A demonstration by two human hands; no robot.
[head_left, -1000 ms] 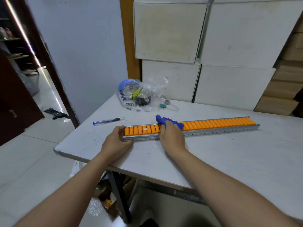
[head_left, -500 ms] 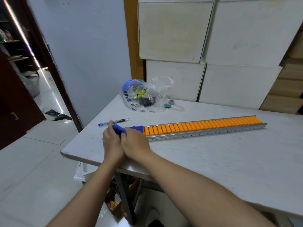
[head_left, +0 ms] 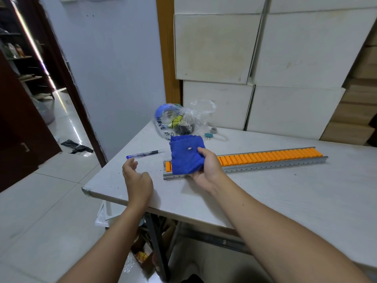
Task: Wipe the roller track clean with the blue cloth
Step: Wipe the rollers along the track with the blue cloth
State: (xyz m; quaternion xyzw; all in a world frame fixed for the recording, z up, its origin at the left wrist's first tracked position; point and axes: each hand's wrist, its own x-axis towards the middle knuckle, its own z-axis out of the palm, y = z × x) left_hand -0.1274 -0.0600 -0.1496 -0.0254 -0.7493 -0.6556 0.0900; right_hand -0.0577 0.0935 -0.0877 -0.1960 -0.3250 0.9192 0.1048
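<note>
A long metal roller track (head_left: 271,159) with orange rollers lies across the white table (head_left: 285,197). My right hand (head_left: 208,168) holds the blue cloth (head_left: 185,155) spread open above the track's left end, thumb on top; a small pale speck sits on the cloth. The cloth hides several rollers at that end. My left hand (head_left: 136,178) hovers over the table left of the track, fingers loosely curled and apart, holding nothing.
A blue pen (head_left: 145,154) lies near the table's left edge. A clear plastic bag (head_left: 177,121) with items, a teal binder clip (head_left: 208,135) and a small grey roll (head_left: 214,130) sit at the back. White boxes (head_left: 255,64) stack behind the table.
The cloth was wiped leftward along the track to its left end, then lifted and spread open in my right hand. My left hand let go of the track and moved left.
</note>
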